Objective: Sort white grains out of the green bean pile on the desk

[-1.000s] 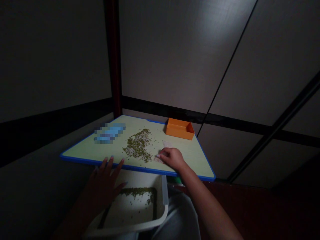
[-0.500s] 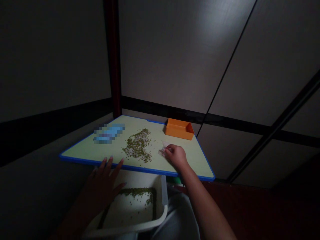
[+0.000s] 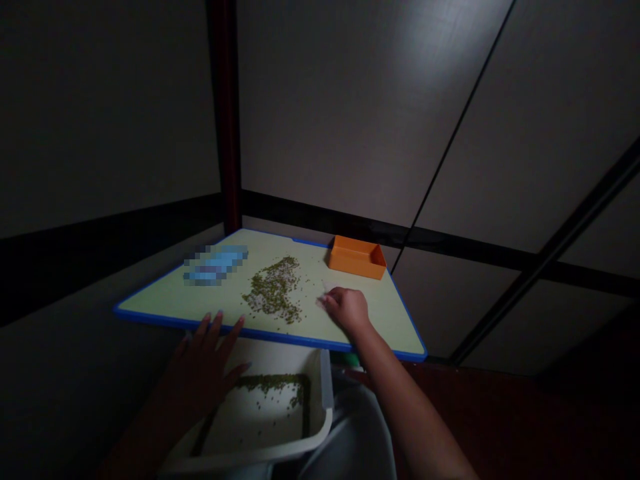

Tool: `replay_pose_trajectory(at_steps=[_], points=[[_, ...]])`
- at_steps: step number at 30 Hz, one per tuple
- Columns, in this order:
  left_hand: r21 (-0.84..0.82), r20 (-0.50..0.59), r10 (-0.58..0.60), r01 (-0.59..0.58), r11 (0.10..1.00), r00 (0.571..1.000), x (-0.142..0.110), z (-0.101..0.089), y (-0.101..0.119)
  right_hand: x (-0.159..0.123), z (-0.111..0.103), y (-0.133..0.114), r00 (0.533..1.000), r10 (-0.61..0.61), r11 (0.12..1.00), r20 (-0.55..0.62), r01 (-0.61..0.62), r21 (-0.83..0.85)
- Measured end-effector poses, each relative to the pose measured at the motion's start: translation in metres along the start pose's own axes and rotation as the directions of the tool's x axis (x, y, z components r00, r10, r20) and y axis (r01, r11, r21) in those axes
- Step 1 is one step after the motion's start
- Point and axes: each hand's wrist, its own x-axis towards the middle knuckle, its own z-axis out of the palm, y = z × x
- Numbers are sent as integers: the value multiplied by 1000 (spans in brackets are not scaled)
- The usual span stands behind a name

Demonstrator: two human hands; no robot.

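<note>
My right hand (image 3: 349, 310) is closed over the pale yellow board (image 3: 390, 320), its fingers on a small clear, whitish piece, perhaps thin plastic, mostly hidden by them. To its left lies a loose spread of small green beans or seeds (image 3: 275, 290), with whitish bits among them. My left hand (image 3: 207, 357) is open, fingers spread, its fingertips at the board's blue front edge. Below it is a white tub (image 3: 327, 423) with more green beans along the inner edges of its bottom.
An orange open box (image 3: 356, 259) stands at the board's back right. A blurred-out light blue item (image 3: 216, 265) lies at the back left. Dark wall panels (image 3: 325, 120) rise behind and to the left of the board. My leg (image 3: 357, 427) is beside the tub.
The view has shifted very slightly. My right hand has closed further over the clear piece, so less of it shows. My left hand stays in place.
</note>
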Motion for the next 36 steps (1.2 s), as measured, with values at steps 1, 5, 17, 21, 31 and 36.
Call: replay_pose_trajectory(at_steps=[1,5,17,21,31,36], points=[[-4,7,-4,4,1000,1000,0,0,0,0,0,1,1000,10,1000,-6,-10,17],[-3,25,-3,3,1000,1000,1,-2,-1,0,5,7,999,-38,974,29,30,227],[15,-4,9,-8,1000,1000,0,-3,1,0,7,17,996,-39,966,86,16,257],[-7,9,14,-13,1000,1000,0,-5,0,0,12,24,988,-80,936,135,28,350],[38,-8,5,-5,999,1000,1,-2,1,0,5,18,998,-28,969,55,14,248],[56,-27,25,-24,998,999,0,0,1,-1,2,22,996,-27,968,90,3,253]])
